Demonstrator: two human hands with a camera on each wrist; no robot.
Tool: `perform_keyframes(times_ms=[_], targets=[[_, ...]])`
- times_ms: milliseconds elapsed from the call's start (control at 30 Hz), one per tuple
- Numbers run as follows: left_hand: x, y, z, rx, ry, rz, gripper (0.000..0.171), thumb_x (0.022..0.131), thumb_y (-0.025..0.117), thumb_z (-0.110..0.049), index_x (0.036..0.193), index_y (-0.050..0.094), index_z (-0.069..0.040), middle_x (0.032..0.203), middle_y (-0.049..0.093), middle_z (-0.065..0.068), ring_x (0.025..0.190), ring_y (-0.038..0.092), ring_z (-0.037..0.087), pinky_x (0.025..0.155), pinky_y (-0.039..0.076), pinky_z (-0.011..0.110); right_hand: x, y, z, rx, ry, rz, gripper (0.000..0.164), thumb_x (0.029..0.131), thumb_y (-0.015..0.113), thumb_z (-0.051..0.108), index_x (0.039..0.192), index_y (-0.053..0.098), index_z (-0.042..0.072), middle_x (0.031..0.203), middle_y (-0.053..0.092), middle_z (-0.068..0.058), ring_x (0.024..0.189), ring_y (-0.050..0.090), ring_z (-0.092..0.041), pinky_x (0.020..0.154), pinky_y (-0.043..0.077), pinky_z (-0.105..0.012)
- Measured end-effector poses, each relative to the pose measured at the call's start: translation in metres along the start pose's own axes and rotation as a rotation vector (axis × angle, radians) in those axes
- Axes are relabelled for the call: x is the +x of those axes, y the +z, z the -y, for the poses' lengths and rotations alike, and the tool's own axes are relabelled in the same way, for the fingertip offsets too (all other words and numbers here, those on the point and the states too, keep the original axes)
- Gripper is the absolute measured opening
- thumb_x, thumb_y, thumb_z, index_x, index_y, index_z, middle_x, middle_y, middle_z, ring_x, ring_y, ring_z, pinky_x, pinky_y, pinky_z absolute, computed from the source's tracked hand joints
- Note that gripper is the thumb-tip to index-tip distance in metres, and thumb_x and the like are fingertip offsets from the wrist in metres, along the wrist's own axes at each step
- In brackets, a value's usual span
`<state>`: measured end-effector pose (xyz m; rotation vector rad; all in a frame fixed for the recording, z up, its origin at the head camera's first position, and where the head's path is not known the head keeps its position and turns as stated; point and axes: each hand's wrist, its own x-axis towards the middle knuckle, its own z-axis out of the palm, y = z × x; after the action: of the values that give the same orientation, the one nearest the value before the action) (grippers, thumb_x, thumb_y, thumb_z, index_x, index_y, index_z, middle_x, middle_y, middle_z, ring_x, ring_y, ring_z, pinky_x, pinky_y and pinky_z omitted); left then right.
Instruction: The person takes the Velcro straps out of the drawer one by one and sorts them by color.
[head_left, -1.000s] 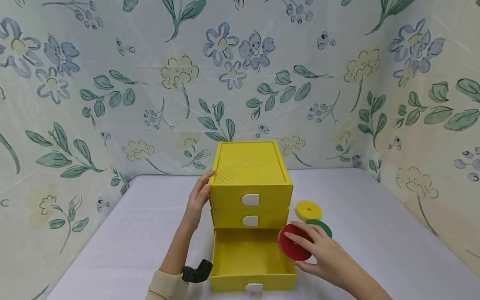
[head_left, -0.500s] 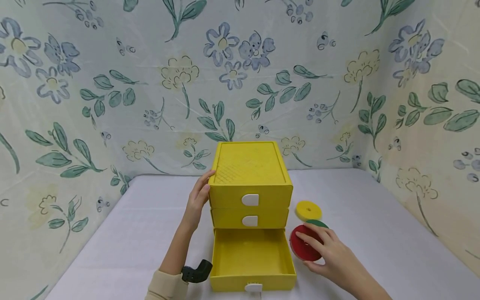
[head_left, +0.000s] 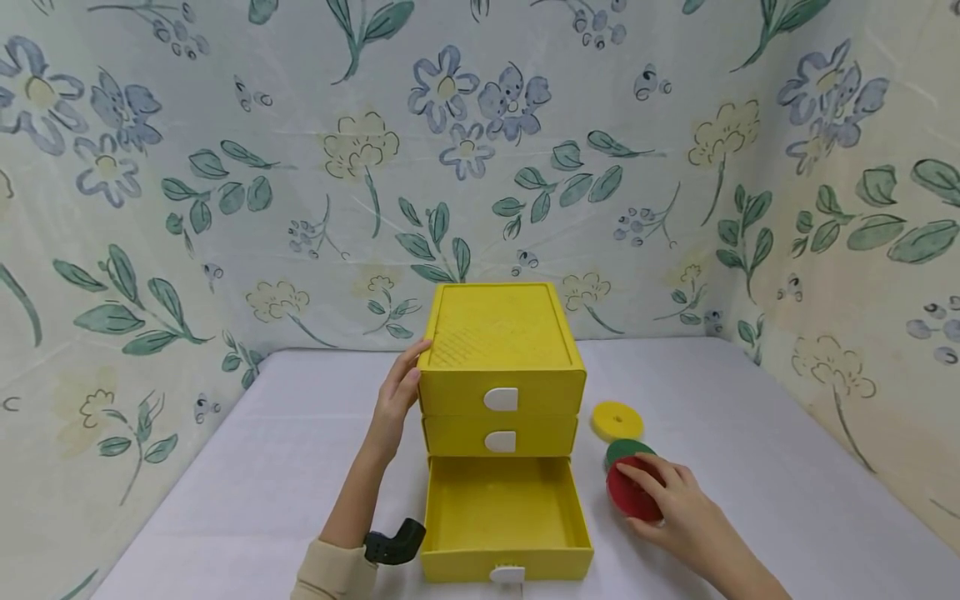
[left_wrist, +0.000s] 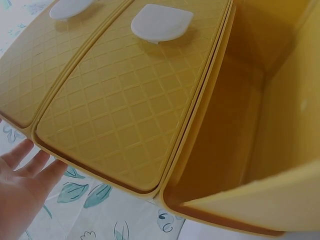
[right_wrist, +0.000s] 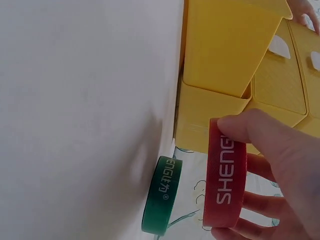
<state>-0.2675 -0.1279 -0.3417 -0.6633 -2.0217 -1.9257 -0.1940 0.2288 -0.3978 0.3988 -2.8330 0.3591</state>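
A red roll of hook-and-loop tape (head_left: pixel 630 492) with white lettering is in my right hand (head_left: pixel 681 510), right of the drawer's front half. In the right wrist view my thumb and fingers pinch the red roll (right_wrist: pixel 225 182) by its edge. A green roll (head_left: pixel 619 452) of the same kind sits just behind it, partly covered in the head view. My left hand (head_left: pixel 393 407) rests against the left side of the yellow drawer cabinet (head_left: pixel 498 325), its fingers fairly straight. Its bottom drawer (head_left: pixel 508 533) is pulled out and has nothing inside; the two upper drawers are closed.
A yellow roll (head_left: pixel 617 422) lies flat behind the green one, beside the cabinet. White tabs serve as drawer handles (head_left: pixel 500 400). A pale cloth covers the table (head_left: pixel 262 467), with floral fabric (head_left: pixel 480 167) hung at the back and sides.
My right hand has carried the red roll rightward from over the drawer's right edge to beside the green roll. More of the green roll's left side shows now. The left hand has not moved.
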Motion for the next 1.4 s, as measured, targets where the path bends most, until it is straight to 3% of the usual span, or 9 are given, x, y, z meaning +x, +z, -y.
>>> perform_keyframes(times_ms=[233, 667, 1100, 1400], targets=[[0.000, 0.000, 0.001, 0.002, -0.003, -0.002, 0.045, 0.095, 0.035, -0.032, 0.138, 0.035, -0.018, 0.150, 0.023, 0.002, 0.136, 0.026, 0.031, 0.104, 0.021, 0.062, 0.000, 0.004, -0.007, 0.004, 0.086, 0.124, 0.062, 0.067, 0.077, 0.032, 0.123, 0.054, 0.018, 0.127, 0.045, -0.014, 0.104, 0.044, -0.036, 0.065, 0.053, -0.049], [0.000, 0.000, 0.002, -0.003, -0.006, 0.000, 0.045, 0.095, 0.035, -0.032, 0.138, 0.035, -0.018, 0.150, 0.023, 0.002, 0.135, 0.028, 0.031, 0.104, 0.021, 0.062, 0.000, 0.010, -0.016, 0.007, 0.248, 0.261, 0.069, 0.068, 0.075, 0.035, 0.128, 0.049, 0.013, 0.126, 0.041, -0.020, 0.100, 0.041, -0.039, 0.072, 0.051, -0.053], [0.000, 0.001, -0.001, 0.003, -0.005, -0.009, 0.044, 0.095, 0.034, -0.031, 0.137, 0.035, -0.019, 0.149, 0.024, 0.002, 0.134, 0.028, 0.030, 0.105, 0.022, 0.060, -0.005, 0.010, -0.017, 0.024, 0.324, 0.349, 0.071, 0.067, 0.075, 0.042, 0.128, 0.050, 0.015, 0.123, 0.043, -0.020, 0.096, 0.042, -0.036, 0.072, 0.051, -0.052], [0.000, 0.000, -0.001, 0.000, -0.011, -0.008, 0.044, 0.096, 0.034, -0.030, 0.138, 0.035, -0.018, 0.149, 0.023, 0.003, 0.134, 0.028, 0.030, 0.105, 0.022, 0.060, -0.006, 0.014, -0.018, 0.021, 0.329, 0.376, 0.070, 0.066, 0.075, 0.041, 0.127, 0.052, 0.013, 0.122, 0.044, -0.019, 0.094, 0.043, -0.035, 0.072, 0.051, -0.052]])
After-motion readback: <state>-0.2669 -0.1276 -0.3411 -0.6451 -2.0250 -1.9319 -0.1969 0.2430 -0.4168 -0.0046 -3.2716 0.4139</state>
